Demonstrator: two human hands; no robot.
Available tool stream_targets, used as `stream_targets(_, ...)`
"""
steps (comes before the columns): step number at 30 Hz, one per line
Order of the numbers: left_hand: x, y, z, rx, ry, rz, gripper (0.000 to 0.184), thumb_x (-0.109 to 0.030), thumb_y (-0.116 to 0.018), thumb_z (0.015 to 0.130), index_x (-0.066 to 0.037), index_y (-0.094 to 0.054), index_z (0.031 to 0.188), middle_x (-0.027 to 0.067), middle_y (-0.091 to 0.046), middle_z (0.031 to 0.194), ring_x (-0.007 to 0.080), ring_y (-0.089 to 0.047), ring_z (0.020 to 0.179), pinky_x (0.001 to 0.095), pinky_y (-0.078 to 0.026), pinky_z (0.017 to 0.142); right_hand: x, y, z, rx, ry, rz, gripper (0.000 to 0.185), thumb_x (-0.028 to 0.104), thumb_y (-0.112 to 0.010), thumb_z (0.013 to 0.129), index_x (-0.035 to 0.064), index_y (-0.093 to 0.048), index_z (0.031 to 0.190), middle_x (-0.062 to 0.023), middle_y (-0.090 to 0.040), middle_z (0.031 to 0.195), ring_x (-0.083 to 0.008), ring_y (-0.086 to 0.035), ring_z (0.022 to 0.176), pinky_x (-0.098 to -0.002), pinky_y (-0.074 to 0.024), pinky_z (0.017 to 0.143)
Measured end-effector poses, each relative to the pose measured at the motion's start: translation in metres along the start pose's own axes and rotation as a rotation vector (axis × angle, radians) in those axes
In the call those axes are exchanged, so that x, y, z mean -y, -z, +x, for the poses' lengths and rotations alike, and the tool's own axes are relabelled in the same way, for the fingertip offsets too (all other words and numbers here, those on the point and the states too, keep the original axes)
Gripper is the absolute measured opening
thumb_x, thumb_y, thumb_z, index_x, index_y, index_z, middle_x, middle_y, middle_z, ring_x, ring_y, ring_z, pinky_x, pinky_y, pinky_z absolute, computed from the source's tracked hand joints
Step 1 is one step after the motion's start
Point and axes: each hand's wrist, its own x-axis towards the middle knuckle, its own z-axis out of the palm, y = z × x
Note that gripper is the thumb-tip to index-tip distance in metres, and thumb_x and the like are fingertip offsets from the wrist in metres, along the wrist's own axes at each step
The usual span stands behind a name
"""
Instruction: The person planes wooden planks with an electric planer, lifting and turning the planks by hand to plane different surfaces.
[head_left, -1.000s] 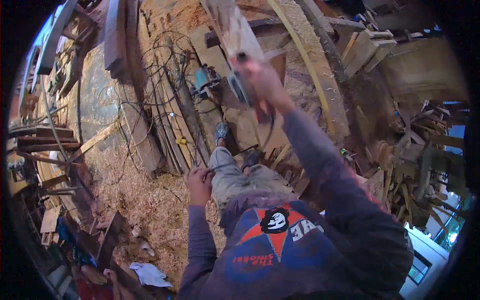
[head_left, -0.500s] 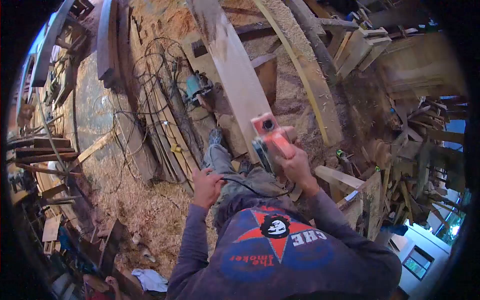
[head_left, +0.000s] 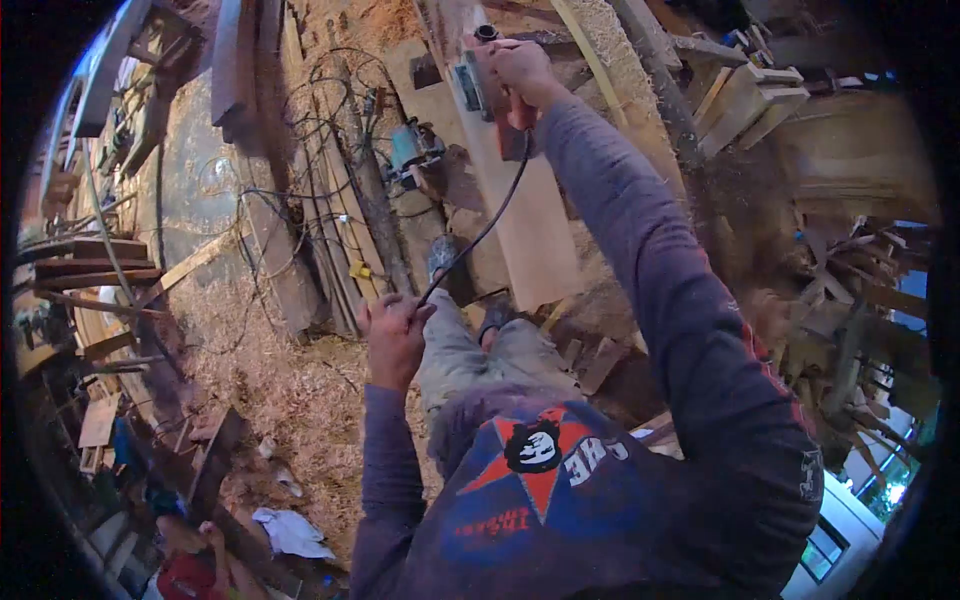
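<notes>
My right hand (head_left: 525,70) is closed around the handle of a red electric planer (head_left: 470,86), my arm stretched far forward. The planer is over a long pale board (head_left: 537,235), apparently resting on its face; its underside is hidden. A black power cord (head_left: 487,225) runs from the back of the planer to my left hand (head_left: 394,335). The fingers of that hand are curled round the cord, held up to the left of the board's near end.
A teal power tool (head_left: 406,148) lies left of the board among tangled cables. A curved plank (head_left: 640,125) stands to the right. Wood shavings (head_left: 265,375) cover the floor, with timber stacks on both sides. Another person's red clothing (head_left: 188,577) shows at lower left.
My right hand has carried the planer forward and away from me, from the board's near end further along it. The cord has lifted and stretched out. My left hand has shifted slightly left and up.
</notes>
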Motion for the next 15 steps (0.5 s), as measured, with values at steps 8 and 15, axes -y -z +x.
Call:
stream_targets(8, 0.061, -0.065, -0.079, 0.098, -0.167, -0.025, 0.016, -0.014, -0.062, 0.073, -0.012, -0.073, 0.085, 0.0108, -0.064, 0.087, 0.0315, -0.059, 0.089, 0.0459, -0.043, 0.083, 0.06, 0.065, -0.275, 0.101, -0.175, 0.394, 0.027, 0.024, -0.05, 0.096, 0.0094, -0.069, 0.109, -0.013, -0.07, 0.089, -0.0262, -0.07, 0.08, -0.037, -0.0554, 0.07)
stream_targets(15, 0.042, -0.151, -0.067, 0.12, 0.032, -1.385, 0.012, -0.027, -0.07, 0.069, -0.02, -0.066, 0.078, 0.0029, -0.06, 0.081, 0.0288, -0.056, 0.094, 0.058, -0.03, 0.1, 0.088, 0.039, -0.297, 0.16, -0.208, 0.431, 0.026, 0.02, -0.051, 0.093, 0.0088, -0.069, 0.108, -0.0104, -0.068, 0.088, -0.0245, -0.068, 0.08, -0.0359, -0.0534, 0.07)
